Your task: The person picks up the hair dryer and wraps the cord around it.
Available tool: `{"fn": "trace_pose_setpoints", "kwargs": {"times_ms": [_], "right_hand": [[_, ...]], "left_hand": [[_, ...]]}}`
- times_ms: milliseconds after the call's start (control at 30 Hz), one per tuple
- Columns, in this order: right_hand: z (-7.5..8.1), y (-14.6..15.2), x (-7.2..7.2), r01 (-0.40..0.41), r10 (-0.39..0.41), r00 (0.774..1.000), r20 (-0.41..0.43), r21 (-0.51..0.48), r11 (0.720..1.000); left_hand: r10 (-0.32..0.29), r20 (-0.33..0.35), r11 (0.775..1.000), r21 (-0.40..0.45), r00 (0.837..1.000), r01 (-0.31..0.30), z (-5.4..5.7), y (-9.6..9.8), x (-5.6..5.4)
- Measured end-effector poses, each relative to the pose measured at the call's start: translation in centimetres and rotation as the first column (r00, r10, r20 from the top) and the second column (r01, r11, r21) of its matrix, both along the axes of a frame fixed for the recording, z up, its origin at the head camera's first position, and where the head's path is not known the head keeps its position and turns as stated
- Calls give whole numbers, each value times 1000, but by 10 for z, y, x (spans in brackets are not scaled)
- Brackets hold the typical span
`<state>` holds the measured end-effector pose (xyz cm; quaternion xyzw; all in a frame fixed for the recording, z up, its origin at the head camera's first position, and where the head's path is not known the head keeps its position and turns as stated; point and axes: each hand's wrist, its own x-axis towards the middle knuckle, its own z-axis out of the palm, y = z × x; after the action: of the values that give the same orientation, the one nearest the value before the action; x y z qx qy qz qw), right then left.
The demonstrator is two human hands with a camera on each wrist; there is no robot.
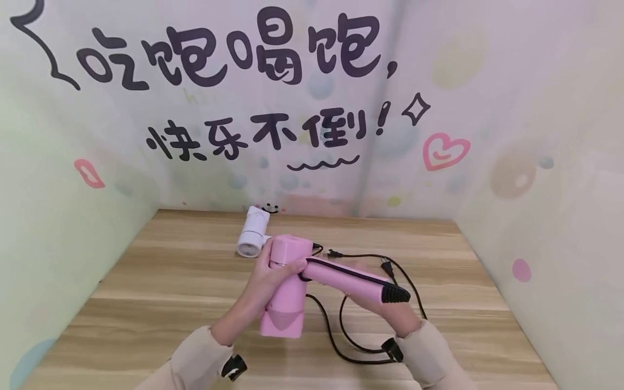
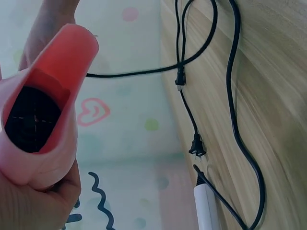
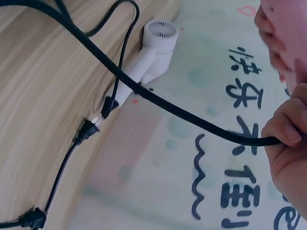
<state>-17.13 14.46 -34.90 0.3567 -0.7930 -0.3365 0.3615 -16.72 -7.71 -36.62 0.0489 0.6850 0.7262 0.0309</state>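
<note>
A pink hair dryer (image 1: 288, 300) is held above the table, its nozzle end downward and its handle slanting to the right. My left hand (image 1: 265, 281) grips the barrel, thumb across the front near the handle joint and fingers behind. A black power cord (image 3: 192, 120) runs along the handle. Behind that handle is my right hand (image 1: 377, 304), partly hidden in the head view. The right wrist view shows its fingers (image 3: 290, 127) curled round the cord. In the left wrist view the dryer's nozzle opening (image 2: 33, 120) faces the camera.
A white hair dryer (image 1: 253, 230) lies at the back of the wooden table (image 1: 161, 281). Two black plugs, a nearer-centre plug (image 1: 334, 253) and a right-hand plug (image 1: 387, 266), lie on the table with loops of cord. Printed walls (image 1: 312, 179) enclose the back and sides.
</note>
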Motion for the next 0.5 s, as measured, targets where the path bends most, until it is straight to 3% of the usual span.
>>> {"fn": "trace_pose_setpoints", "kwargs": {"times_ms": [33,67,100,133,167,200,300,500], "right_hand": [[0,3,-3,-23,233,828,510,-384,923],[-2,6,-7,108,484,570,664,-644,757],[-4,9,-12,222,600,475,644,-747,626],[-7,12,-17,304,664,446,600,-799,519],[-9,16,-21,345,626,489,608,-794,501],[-11,19,-25,363,610,507,609,-792,490],[-10,26,-31,457,622,495,607,-790,409],[5,33,-30,517,579,541,610,-784,343]], "left_hand": [[4,4,1000,-2,1000,-4,1,-1,1],[7,7,1000,-5,1000,-7,2,-2,1],[9,8,1000,-10,1000,-9,3,-3,2],[9,10,1000,-13,1000,-9,4,-4,2],[5,5,1000,-24,1000,-5,5,-5,3],[-1,-4,999,-39,1000,0,6,-6,3],[-21,-41,994,-104,999,17,7,-6,3],[-47,-118,965,-261,992,14,6,-7,1]]}}
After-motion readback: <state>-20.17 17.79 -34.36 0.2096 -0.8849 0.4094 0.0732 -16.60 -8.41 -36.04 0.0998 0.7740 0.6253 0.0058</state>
